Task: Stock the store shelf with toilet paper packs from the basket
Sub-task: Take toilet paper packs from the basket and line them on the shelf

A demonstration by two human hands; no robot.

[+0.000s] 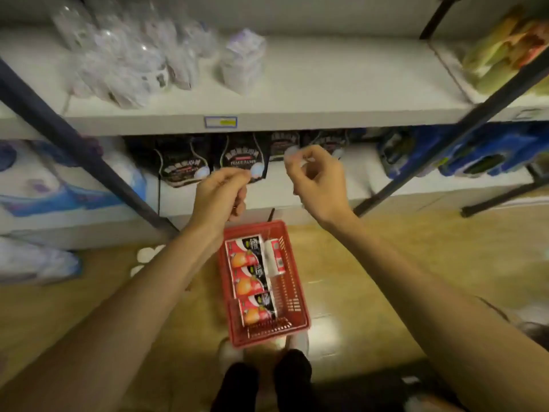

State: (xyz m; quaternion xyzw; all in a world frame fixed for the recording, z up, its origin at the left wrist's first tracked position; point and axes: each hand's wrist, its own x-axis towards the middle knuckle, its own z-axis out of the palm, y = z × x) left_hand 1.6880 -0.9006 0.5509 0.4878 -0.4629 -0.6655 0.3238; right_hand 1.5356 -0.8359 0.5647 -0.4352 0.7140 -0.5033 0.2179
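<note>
Both hands hover over the red basket (292, 298) of packs (248, 282) on the floor. The left hand (221, 193) is loosely curled with nothing visibly in it. The right hand (316, 181) is half open and seems empty too.

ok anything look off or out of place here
Yes: white round items lie loose on the floor left of the red basket, below the shelf. In the basket, one pack lies turned differently from the three lined-up packs.

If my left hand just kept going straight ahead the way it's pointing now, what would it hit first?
Most likely the black packs standing on the lower shelf: the left hand points toward them, loosely curled and empty. Depth is unclear in this blurred view, so how near they are cannot be judged.
</note>
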